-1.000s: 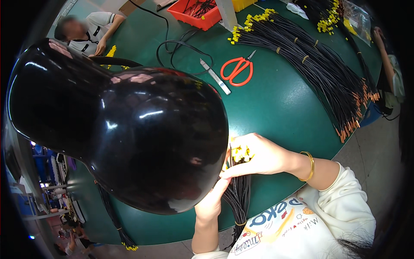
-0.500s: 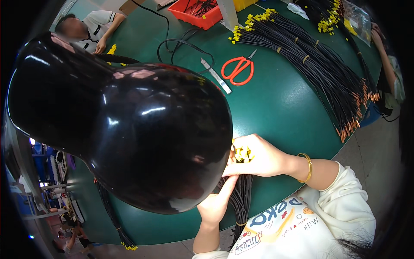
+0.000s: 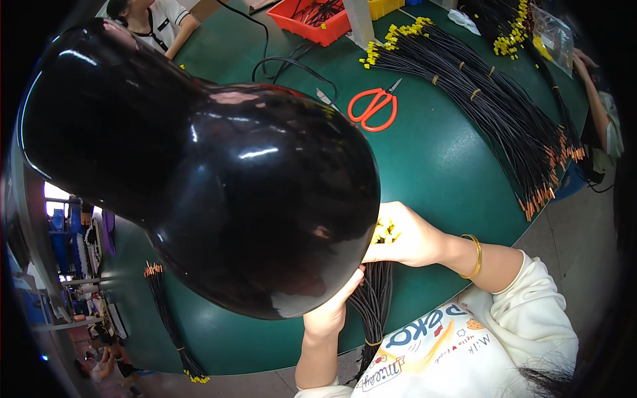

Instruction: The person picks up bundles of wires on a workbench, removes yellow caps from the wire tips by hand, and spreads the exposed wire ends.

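Observation:
A bundle of black wires (image 3: 373, 298) with yellow connectors (image 3: 385, 231) at its upper end stands before my chest. My right hand (image 3: 413, 235) is closed around it just below the connectors. At the bundle's left side, my left hand (image 3: 326, 314) has its thumb pressed to the wires; its other fingers are hidden. A large, glossy black rounded thing (image 3: 265, 199) with a thick neck covers the middle of the view and hides part of both hands' work. Lower down, a tan band (image 3: 373, 343) ties the bundle.
Red-handled scissors (image 3: 373, 109) and a partly covered knife (image 3: 326, 98) lie on the green table (image 3: 438, 186). Tied wire bundles (image 3: 491, 113) lie at right, a smaller bundle (image 3: 169, 318) at left. A red bin (image 3: 308, 23) stands far off; a person (image 3: 156, 23) sits beyond, another's arm (image 3: 597, 99) at right.
The black rounded thing has shifted right in view, covering more of my left hand, the connectors and the knife. My hands keep nearly the same place on the bundle.

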Demonstrator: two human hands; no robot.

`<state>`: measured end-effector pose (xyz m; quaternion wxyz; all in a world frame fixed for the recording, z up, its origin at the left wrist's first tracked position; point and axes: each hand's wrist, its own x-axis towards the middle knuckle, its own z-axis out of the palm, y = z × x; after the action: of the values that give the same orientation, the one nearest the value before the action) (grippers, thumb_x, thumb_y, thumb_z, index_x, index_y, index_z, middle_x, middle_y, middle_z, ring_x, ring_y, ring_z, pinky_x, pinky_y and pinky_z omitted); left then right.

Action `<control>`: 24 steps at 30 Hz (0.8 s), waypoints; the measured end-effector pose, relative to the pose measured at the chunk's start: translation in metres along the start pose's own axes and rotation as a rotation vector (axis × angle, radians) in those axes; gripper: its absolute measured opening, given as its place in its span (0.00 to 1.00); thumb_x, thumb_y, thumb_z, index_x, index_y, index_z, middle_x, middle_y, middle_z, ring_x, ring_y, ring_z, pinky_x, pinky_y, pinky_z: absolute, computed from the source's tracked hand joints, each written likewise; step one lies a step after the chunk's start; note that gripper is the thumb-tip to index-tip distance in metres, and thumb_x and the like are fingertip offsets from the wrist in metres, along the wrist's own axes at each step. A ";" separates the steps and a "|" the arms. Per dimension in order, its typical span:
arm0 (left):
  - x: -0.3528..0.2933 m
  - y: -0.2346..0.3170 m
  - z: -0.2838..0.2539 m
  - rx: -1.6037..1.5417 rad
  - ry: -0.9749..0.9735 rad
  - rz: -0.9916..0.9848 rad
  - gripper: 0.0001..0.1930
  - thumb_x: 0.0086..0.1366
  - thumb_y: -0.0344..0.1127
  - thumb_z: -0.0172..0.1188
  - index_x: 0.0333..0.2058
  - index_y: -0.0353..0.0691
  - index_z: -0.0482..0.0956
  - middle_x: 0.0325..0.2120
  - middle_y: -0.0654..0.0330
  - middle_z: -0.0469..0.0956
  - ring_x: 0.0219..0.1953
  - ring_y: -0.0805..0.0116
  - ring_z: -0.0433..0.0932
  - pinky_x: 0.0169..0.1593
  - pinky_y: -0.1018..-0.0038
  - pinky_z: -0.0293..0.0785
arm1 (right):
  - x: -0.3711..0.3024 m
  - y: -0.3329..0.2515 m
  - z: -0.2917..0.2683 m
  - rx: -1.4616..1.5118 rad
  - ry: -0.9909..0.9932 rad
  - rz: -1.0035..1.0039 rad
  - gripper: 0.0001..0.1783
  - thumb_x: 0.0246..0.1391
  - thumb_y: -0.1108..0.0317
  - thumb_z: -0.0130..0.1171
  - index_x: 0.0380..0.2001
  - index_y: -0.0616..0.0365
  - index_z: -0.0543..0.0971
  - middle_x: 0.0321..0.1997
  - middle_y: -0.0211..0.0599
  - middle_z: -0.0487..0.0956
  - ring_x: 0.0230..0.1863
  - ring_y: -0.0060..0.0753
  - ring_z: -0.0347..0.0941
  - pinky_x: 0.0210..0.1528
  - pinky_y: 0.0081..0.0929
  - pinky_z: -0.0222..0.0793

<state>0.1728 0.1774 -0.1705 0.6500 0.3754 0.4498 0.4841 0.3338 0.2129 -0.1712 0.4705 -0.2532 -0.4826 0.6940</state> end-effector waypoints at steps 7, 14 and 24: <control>-0.001 -0.004 -0.007 0.423 0.039 0.256 0.07 0.47 0.21 0.59 0.27 0.31 0.73 0.22 0.61 0.74 0.22 0.77 0.70 0.28 0.83 0.65 | 0.001 -0.005 0.000 -0.100 -0.006 0.032 0.10 0.48 0.71 0.56 0.34 0.66 0.74 0.33 0.36 0.75 0.35 0.21 0.70 0.40 0.20 0.65; -0.003 -0.005 0.009 0.290 0.112 0.278 0.07 0.47 0.18 0.59 0.27 0.30 0.73 0.23 0.61 0.74 0.23 0.78 0.71 0.30 0.84 0.67 | 0.001 -0.004 -0.001 -0.168 -0.027 0.078 0.10 0.45 0.72 0.57 0.32 0.66 0.75 0.31 0.36 0.76 0.35 0.21 0.70 0.39 0.19 0.66; 0.000 0.004 -0.001 0.246 0.029 0.162 0.02 0.51 0.21 0.54 0.26 0.29 0.72 0.20 0.57 0.72 0.21 0.72 0.71 0.28 0.79 0.70 | 0.002 -0.004 -0.003 -0.177 0.011 -0.054 0.10 0.45 0.70 0.58 0.32 0.64 0.75 0.27 0.34 0.75 0.30 0.21 0.69 0.37 0.19 0.66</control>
<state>0.1713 0.1788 -0.1675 0.5512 0.4804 0.4833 0.4815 0.3377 0.2163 -0.1683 0.4676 -0.2845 -0.5462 0.6341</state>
